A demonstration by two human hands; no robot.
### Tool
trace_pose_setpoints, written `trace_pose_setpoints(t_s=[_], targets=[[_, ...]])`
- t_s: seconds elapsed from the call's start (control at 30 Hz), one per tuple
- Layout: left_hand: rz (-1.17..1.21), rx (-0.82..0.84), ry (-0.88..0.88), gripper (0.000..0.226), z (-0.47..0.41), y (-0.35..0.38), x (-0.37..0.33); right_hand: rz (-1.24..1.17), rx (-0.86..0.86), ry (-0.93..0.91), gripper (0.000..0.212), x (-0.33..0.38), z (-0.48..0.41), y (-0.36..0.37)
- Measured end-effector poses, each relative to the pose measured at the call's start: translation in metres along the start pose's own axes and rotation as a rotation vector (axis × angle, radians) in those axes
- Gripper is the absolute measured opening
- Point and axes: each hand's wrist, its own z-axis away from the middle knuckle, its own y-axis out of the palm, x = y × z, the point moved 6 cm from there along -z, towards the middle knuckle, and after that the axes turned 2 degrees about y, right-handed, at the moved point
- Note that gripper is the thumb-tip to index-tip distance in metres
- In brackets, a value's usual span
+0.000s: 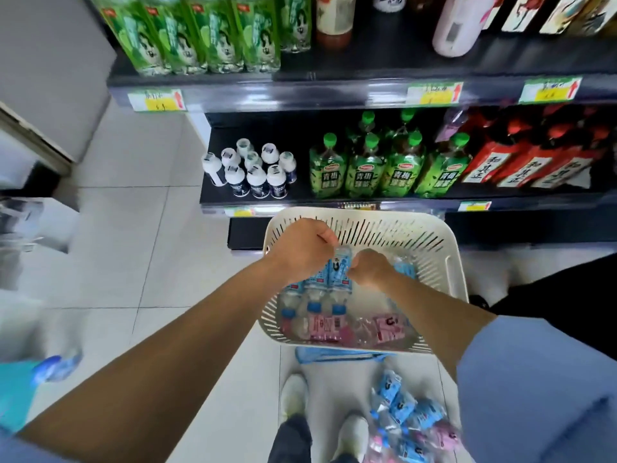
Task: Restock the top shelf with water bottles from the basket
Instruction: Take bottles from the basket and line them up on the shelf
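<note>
A cream slotted basket (447, 262) stands on the floor in front of the shelves. In it lie several water bottles, blue-labelled ones (339, 272) at the far side and pink-labelled ones (325, 327) at the near side. My left hand (300, 252) is curled over the ends of the blue-labelled bottles. My right hand (369, 267) is curled against the same cluster from the right, gripping a bottle there. The upper shelf (300, 91) runs across the top, with a bare stretch (384, 55) between its drinks.
Green-labelled bottles (187, 35) fill the upper shelf's left end. The lower shelf holds small white bottles (250, 172), green tea bottles (384, 168) and red cartons (521, 162). More water bottles (407, 416) lie on the floor by my shoes (293, 396).
</note>
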Motion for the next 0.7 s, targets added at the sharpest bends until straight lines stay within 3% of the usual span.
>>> trace_pose_setpoints(t_s=[0.07, 0.13, 0.17, 0.3, 0.37, 0.5, 0.7], targets=[[0.007, -0.01, -0.014, 0.032, -0.008, 0.001, 0.022, -0.003, 0.059, 0.055, 0.03, -0.008, -0.024, 0.034], [0.035, -0.022, -0.034, 0.03, -0.015, 0.003, 0.042, -0.052, 0.129, 0.093, 0.008, -0.016, -0.042, 0.066], [0.044, -0.022, -0.041, 0.028, -0.019, 0.004, 0.051, -0.113, 0.135, 0.112, 0.01, -0.021, -0.053, 0.08], [0.035, -0.025, -0.026, 0.026, -0.036, 0.006, 0.077, -0.436, 0.093, 0.3, 0.064, -0.03, -0.079, 0.113], [0.027, -0.022, -0.021, 0.025, -0.043, 0.01, 0.086, -0.559, 0.066, 0.362, 0.075, -0.031, -0.086, 0.117], [0.026, -0.018, -0.032, 0.026, -0.052, 0.017, 0.096, -0.547, 0.178, 0.346, 0.044, -0.04, -0.094, 0.115], [0.02, 0.054, -0.042, 0.031, -0.052, 0.024, 0.081, -0.73, 0.168, 0.336, 0.023, -0.047, -0.088, 0.104]])
